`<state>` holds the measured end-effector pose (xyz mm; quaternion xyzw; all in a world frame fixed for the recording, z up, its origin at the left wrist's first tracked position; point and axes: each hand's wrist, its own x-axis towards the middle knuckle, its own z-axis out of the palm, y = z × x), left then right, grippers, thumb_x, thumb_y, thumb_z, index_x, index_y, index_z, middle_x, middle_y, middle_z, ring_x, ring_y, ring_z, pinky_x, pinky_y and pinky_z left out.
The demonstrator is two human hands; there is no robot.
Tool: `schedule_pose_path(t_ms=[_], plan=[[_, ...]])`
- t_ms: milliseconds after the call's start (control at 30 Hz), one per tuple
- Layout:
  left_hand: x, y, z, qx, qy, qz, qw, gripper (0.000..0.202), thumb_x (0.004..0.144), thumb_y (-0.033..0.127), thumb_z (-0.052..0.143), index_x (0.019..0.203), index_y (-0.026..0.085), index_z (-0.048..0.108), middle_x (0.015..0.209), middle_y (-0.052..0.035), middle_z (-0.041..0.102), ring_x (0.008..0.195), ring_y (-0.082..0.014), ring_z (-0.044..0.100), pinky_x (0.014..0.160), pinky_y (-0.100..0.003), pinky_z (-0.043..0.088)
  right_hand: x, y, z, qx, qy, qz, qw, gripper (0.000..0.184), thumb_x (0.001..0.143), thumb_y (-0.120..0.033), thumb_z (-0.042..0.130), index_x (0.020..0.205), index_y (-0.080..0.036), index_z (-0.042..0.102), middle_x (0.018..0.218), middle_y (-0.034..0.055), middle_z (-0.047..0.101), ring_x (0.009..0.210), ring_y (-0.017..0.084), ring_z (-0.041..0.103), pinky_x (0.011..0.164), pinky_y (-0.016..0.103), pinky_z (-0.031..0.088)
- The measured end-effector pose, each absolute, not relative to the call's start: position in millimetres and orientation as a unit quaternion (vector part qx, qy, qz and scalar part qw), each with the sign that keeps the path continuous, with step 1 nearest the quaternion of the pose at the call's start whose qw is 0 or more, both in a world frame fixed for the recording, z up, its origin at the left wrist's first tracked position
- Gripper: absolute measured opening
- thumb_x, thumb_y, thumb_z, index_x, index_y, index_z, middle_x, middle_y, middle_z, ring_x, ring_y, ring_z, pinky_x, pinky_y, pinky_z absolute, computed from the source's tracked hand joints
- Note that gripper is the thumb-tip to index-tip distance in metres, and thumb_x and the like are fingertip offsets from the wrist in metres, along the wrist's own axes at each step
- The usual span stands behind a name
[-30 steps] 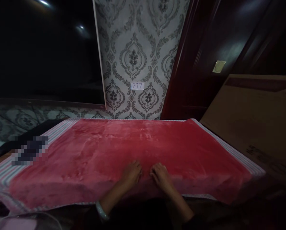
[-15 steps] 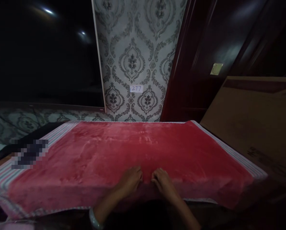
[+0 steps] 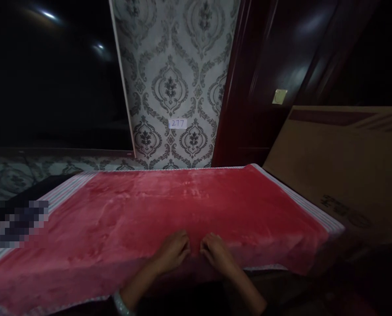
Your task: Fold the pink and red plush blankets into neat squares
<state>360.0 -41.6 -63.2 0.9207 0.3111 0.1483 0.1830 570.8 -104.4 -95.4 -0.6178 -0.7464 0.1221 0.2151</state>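
A plush red blanket with a pale striped border lies spread out and hangs down over the near edge. My left hand, with a pale band on its wrist, is closed, its fingers curled inward at the blanket's front fold. A short gap to the right, my right hand is closed the same way. Both hands are at the red cloth near the middle of the front edge. What the curled fingers hold, if anything, is hidden.
On the left hangs a large dark screen. Patterned wallpaper carries a paper label reading 277. To the right stand a dark red door panel and a large cardboard box beside the blanket. A pixelated patch covers the left border.
The camera view has turned slightly to the right, so the blanket, screen and box appear shifted left. My hands stay curled at the front fold, about the same distance apart.
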Motion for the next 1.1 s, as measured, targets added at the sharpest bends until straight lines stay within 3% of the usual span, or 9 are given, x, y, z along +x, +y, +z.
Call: schedule_pose_path(t_ms=[67, 167, 233, 333, 567, 800, 967, 1100], plan=[[364, -37, -60, 0.921, 0.305, 0.186, 0.156, 0.023, 0.093, 0.022, 0.048, 0.107, 0.019, 0.066, 0.116, -0.0104, 0.067, 0.109, -0.0234, 0.06, 0.096, -0.04, 0.048, 575, -102, -89, -0.621, -0.739, 0.103, 0.241, 0.012, 0.094, -0.013, 0.058, 0.097, -0.022, 0.067, 0.102, 0.0052, 0.07, 0.099, 0.021, 0.061, 0.092, 0.033, 0.043], [374, -30, -63, 0.928, 0.318, 0.164, 0.105, 0.047, 0.095, 0.024, 0.046, 0.141, 0.019, 0.055, 0.15, -0.0145, 0.054, 0.14, -0.0293, 0.047, 0.117, -0.054, 0.037, 586, -99, -83, -0.651, -0.712, 0.049, 0.258, 0.034, 0.097, -0.02, 0.055, 0.13, -0.024, 0.064, 0.135, 0.0111, 0.063, 0.128, 0.026, 0.054, 0.108, 0.043, 0.039], [381, -28, -70, 0.935, 0.332, 0.098, 0.08, 0.058, 0.093, 0.028, 0.052, 0.151, 0.017, 0.047, 0.159, -0.0163, 0.042, 0.149, -0.0337, 0.036, 0.121, -0.061, 0.028, 594, -99, -84, -0.679, -0.698, 0.032, 0.224, 0.047, 0.099, -0.027, 0.055, 0.146, -0.027, 0.053, 0.153, 0.0111, 0.051, 0.144, 0.03, 0.04, 0.117, 0.052, 0.03], [385, -29, -80, 0.94, 0.335, 0.047, 0.047, 0.065, 0.093, 0.031, 0.056, 0.155, 0.019, 0.042, 0.163, -0.0166, 0.035, 0.152, -0.0361, 0.03, 0.122, -0.065, 0.023, 602, -101, -91, -0.694, -0.698, 0.039, 0.172, 0.052, 0.102, -0.036, 0.052, 0.153, -0.031, 0.046, 0.162, 0.0078, 0.04, 0.152, 0.03, 0.028, 0.121, 0.059, 0.019], [381, -29, -79, 0.943, 0.328, 0.043, 0.031, 0.062, 0.097, 0.033, 0.051, 0.157, 0.025, 0.039, 0.162, -0.0131, 0.038, 0.151, -0.0337, 0.033, 0.121, -0.064, 0.024, 624, -103, -93, -0.696, -0.703, 0.033, 0.144, 0.05, 0.104, -0.041, 0.046, 0.154, -0.035, 0.044, 0.162, 0.0062, 0.04, 0.153, 0.027, 0.027, 0.122, 0.059, 0.017], [372, -22, -91, 0.967, 0.248, 0.038, 0.029, 0.068, 0.094, 0.028, 0.052, 0.159, 0.033, 0.032, 0.165, -0.0065, 0.032, 0.153, -0.0327, 0.029, 0.122, -0.067, 0.021, 701, -103, -95, -0.778, -0.616, 0.001, 0.126, 0.049, 0.104, -0.037, 0.044, 0.152, -0.029, 0.048, 0.161, 0.0092, 0.041, 0.151, 0.029, 0.031, 0.12, 0.058, 0.022], [354, -28, -112, 0.982, 0.154, 0.081, 0.07, 0.063, 0.096, 0.024, 0.049, 0.155, 0.043, 0.039, 0.161, 0.0006, 0.041, 0.149, -0.026, 0.039, 0.123, -0.055, 0.03, 769, -105, -96, -0.831, -0.537, -0.036, 0.139, 0.046, 0.103, -0.035, 0.043, 0.146, -0.027, 0.055, 0.157, 0.0095, 0.047, 0.148, 0.029, 0.036, 0.119, 0.056, 0.026], [357, -23, -103, 0.961, 0.185, 0.119, 0.167, 0.053, 0.101, 0.028, 0.036, 0.149, 0.048, 0.046, 0.149, 0.0071, 0.057, 0.133, -0.0179, 0.058, 0.113, -0.042, 0.049, 823, -101, -83, -0.879, -0.437, -0.066, 0.176, 0.047, 0.1, -0.024, 0.043, 0.144, -0.015, 0.056, 0.155, 0.0151, 0.049, 0.143, 0.027, 0.043, 0.117, 0.044, 0.033]])
